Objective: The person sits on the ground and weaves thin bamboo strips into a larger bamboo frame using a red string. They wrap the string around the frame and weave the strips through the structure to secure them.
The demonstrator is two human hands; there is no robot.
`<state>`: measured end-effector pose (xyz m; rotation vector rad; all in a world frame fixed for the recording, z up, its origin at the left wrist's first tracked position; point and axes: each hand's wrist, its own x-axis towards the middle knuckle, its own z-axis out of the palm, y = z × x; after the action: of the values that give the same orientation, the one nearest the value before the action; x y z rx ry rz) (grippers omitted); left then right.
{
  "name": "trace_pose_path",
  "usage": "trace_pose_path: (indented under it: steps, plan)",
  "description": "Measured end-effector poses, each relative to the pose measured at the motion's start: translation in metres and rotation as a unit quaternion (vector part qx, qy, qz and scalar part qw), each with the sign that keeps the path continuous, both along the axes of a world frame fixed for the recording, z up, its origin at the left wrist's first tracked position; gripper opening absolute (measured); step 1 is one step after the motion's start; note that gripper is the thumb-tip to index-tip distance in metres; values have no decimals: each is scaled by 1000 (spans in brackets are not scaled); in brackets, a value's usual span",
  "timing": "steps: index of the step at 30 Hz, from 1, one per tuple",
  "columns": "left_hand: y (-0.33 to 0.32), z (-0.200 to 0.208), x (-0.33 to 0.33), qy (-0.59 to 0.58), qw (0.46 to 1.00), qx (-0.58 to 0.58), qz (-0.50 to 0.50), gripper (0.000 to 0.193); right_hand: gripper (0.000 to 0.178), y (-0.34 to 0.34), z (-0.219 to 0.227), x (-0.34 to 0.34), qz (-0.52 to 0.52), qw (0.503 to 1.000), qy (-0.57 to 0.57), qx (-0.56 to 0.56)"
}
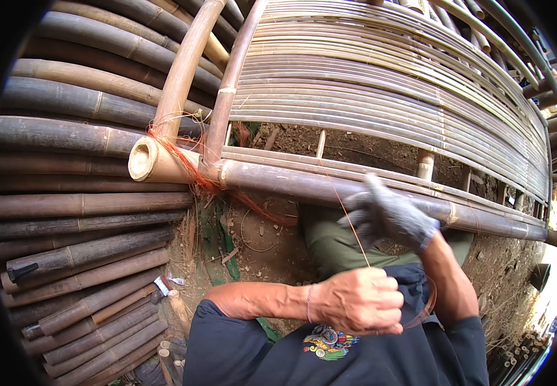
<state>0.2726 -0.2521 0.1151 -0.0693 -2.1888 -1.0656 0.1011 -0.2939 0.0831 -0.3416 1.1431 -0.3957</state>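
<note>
My bare left hand (359,299) is closed in a fist in front of my chest, with a thin orange cord (351,223) in it. From the fist the cord runs taut up to the slats by the front rail, and a loop of it hangs at the fist's right. My right hand (391,215), in a grey glove, is open with its fingers spread, just this side of the dark bamboo rail (336,186). Beyond that rail lies a panel of thin bamboo slats (368,90). Orange strands (195,174) wrap the frame's left corner joint.
Stacked bamboo poles (85,138) fill the left side. A thick upright bamboo post (185,71) stands by the frame's left corner. Dirt floor (259,235) shows below the rail, with a green strip on it. Cut bamboo ends (516,354) lie at lower right.
</note>
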Motion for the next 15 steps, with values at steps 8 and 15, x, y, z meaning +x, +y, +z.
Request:
trace_pose_path:
  steps: [8,15]
  plan:
    - [-103,-16,56,63,926,184,323,50,14,-56,-14,2,116,592,502,-619]
    - [-181,-111,74,-465,834,105,279,32,32,-80,54,6,-53,816,210,-536]
